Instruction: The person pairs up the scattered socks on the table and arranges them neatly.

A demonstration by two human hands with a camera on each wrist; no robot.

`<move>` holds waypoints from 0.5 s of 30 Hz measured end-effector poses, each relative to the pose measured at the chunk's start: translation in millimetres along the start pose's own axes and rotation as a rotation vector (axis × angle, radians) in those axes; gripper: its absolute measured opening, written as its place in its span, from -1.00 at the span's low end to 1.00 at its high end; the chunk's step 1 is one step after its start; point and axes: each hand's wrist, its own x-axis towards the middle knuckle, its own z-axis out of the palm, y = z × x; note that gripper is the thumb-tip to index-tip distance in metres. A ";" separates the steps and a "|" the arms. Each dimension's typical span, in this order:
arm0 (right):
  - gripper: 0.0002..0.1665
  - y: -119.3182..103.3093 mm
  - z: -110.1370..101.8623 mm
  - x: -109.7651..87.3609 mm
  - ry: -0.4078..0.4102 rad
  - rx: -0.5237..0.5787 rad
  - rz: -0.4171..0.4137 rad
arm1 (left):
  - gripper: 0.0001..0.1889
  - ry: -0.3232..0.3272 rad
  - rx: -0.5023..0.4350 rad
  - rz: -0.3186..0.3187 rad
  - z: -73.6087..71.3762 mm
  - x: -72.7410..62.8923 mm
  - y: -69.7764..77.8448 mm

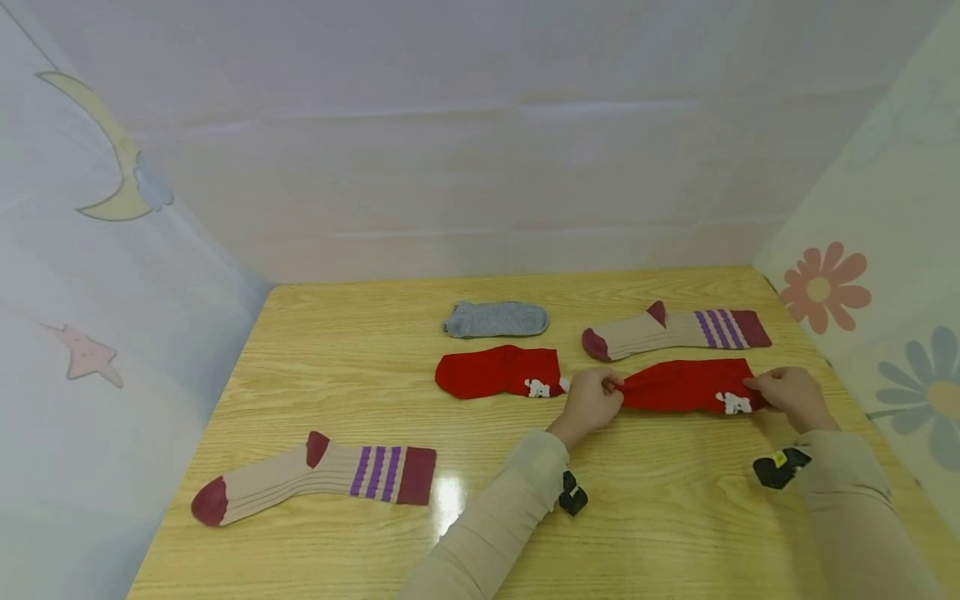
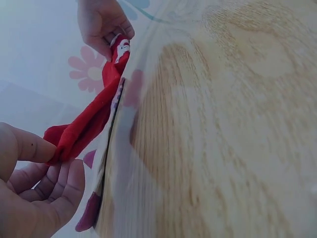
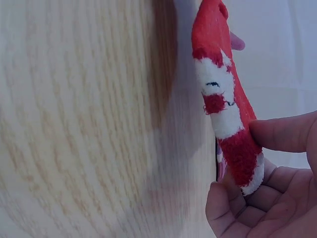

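Observation:
A red sock (image 1: 678,386) with a white animal patch is stretched between both hands, raised off the wood in the wrist views. My left hand (image 1: 594,402) pinches its toe end between thumb and fingers. At the cuff end, by the white patch, my right hand (image 1: 791,397) pinches the fabric. The right wrist view shows the patch (image 3: 225,124) up close, the thumb against the cuff. A matching red sock (image 1: 495,372) lies flat just left of my left hand. Behind the held sock lies a beige sock (image 1: 652,331) with purple stripes and maroon toe, heel and cuff.
A grey ankle sock (image 1: 498,320) lies toward the back of the wooden table (image 1: 337,367). Another beige striped sock (image 1: 322,475) is at the front left. Printed cloth walls (image 1: 465,192) stand around the back and sides.

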 end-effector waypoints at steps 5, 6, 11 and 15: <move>-0.64 -4.1 -1.0 -1.9 0.002 0.006 0.009 | -0.86 0.017 -0.019 -0.004 -3.6 -1.8 2.9; -0.64 -4.9 -0.7 -2.0 0.005 0.006 0.012 | -0.86 0.020 -0.023 -0.003 -4.2 -2.2 3.3; -0.61 -7.7 -2.3 -4.0 0.013 0.000 -0.001 | -0.84 0.032 -0.044 0.008 -8.9 -5.3 6.7; -0.39 12.0 -1.7 10.9 0.046 -0.013 0.013 | -0.86 0.041 -0.079 0.017 -12.4 -6.2 6.5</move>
